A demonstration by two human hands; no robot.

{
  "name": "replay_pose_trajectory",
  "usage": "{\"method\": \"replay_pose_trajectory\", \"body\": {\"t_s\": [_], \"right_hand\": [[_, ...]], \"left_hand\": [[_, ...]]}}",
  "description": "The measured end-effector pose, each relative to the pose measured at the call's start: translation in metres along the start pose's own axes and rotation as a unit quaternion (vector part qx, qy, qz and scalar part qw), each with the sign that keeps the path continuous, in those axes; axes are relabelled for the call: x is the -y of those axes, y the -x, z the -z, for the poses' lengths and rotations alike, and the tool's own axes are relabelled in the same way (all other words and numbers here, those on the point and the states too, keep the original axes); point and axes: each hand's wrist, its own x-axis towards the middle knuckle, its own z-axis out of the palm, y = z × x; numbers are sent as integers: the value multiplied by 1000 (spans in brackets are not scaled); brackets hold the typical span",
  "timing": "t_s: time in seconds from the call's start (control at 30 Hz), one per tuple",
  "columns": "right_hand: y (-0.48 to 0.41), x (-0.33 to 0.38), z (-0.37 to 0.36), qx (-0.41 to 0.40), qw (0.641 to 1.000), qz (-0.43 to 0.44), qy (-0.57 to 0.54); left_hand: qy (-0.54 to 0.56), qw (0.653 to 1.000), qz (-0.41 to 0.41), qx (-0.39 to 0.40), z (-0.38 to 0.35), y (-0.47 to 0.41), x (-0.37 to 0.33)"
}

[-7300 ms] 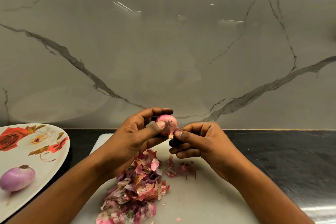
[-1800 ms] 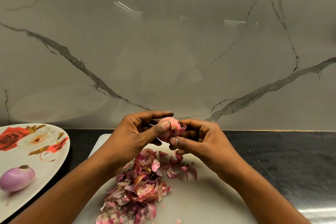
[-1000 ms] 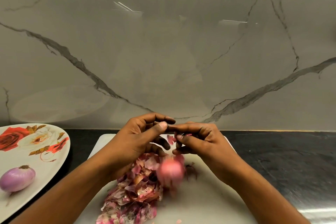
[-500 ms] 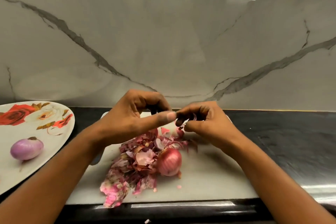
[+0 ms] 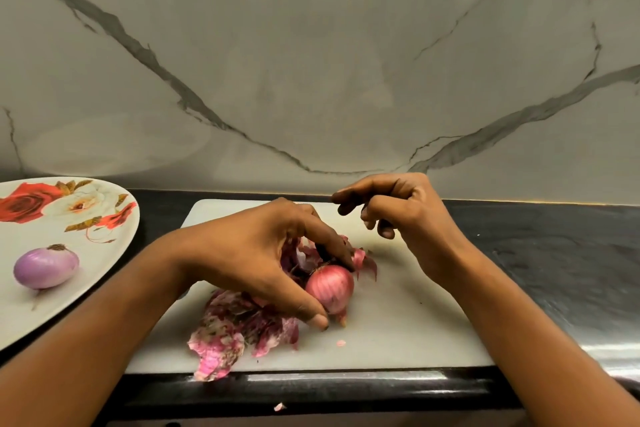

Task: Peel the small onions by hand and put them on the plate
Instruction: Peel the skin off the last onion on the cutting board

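- The marble-look wall point(image 5: 311, 62) fills the upper half of my feed: a glossy pale grey slab with dark veins, mirroring streaks of ceiling light.
- Below it runs a black stone countertop point(image 5: 554, 253), polished and faintly mottled, with a rounded front edge.
- A white cutting board point(image 5: 398, 333), a smooth rectangle with rounded corners, lies on the counter in front of me.
- At the left, a glazed white plate point(image 5: 20, 315) printed with red and cream roses sits just beside the board, partly out of frame.
- My left hand point(image 5: 249, 253) arches over the middle of the board, covering much of the peel heap. Its thumb and forefinger are curled round the unfinished onion point(image 5: 330, 286), pinching it from either side.
- My right hand point(image 5: 405, 211) hovers above the board's far edge with its fingers loosely curled. I can make out nothing in it.
- The heap of onion skins point(image 5: 239, 326) is papery, crumpled and pink to maroon. It spreads from under the left hand to the board's near edge.
- The unfinished onion is round, shiny pink-red and finely striped. It rests on the board against the skins.
- A peeled onion point(image 5: 45, 267), smooth and pale purple with a brown stub on top, lies on the plate.
- One pink scrap point(image 5: 341, 343) lies on the board and another scrap point(image 5: 279, 406) lies on the counter's front edge.
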Motion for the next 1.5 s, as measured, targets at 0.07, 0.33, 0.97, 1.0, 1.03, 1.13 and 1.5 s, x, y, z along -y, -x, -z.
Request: {"method": "replay_pose_trajectory", "body": {"t_s": [0.07, 0.33, 0.97, 1.0, 1.03, 1.13, 1.5], "right_hand": [[0, 0, 0, -2, 1000, -2, -8], [4, 5, -3, 37, 997, -9, -73], [4, 9, -4, 55, 991, -28, -118], [4, 8, -4, 56, 991, -29, -118], [4, 8, -4, 59, 991, -30, -119], [4, 7, -4, 66, 989, -33, -131], [1, 8, -4, 44, 986, -35, -156]], "left_hand": [[14, 1000, 0, -8, -1, -1, 2], [71, 975, -47, -204, 3, -8, 13], [200, 938, -43, -281, 5, -13, 26], [201, 938, -42, -280, 6, -13, 26], [199, 940, -41, -274, 5, -13, 26], [169, 954, -55, -243, 0, -15, 25], [150, 937, -68, -308, 2, -14, 25]]}}
